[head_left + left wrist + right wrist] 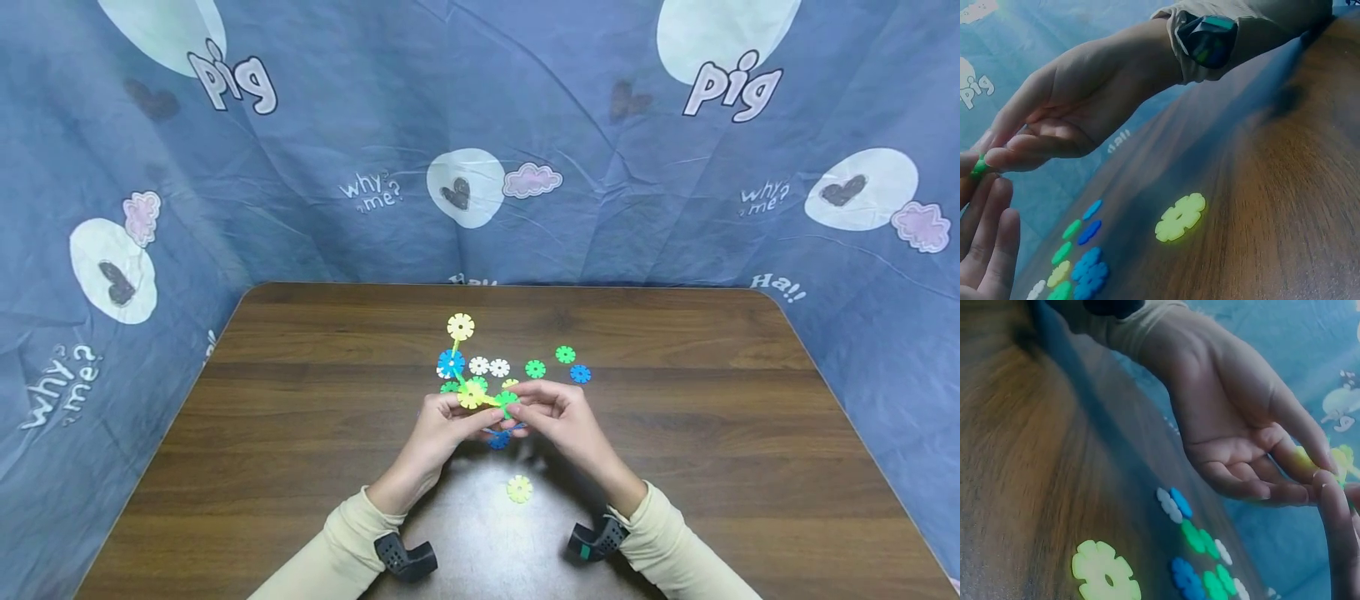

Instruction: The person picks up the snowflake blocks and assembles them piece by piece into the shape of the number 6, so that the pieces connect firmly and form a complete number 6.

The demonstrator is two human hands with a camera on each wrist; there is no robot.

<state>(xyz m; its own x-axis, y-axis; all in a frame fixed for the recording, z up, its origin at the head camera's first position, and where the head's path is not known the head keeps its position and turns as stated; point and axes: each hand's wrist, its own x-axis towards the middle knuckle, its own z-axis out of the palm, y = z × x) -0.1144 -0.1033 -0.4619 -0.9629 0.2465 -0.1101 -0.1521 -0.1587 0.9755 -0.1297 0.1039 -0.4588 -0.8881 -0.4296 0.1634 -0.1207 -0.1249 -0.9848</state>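
Both hands meet over the middle of the table around a chain of slotted plastic snowflake discs. My left hand (448,423) grips the chain near its close end, thumb beside a green snowflake disc (506,401). My right hand (561,414) pinches that same green disc between thumb and fingers. From there the chain runs away to the left through a yellow disc (471,395) and a blue disc (451,363) to a yellow disc (461,327) at its far end. In the left wrist view, fingertips hide most of the green disc (979,166).
A loose yellow disc (519,489) lies on the brown table (315,433) between the forearms. Beyond the hands lie white discs (478,366), green discs (566,355) and a blue disc (581,374). Blue discs (1089,273) lie below the hands. A blue printed cloth (480,108) hangs behind.
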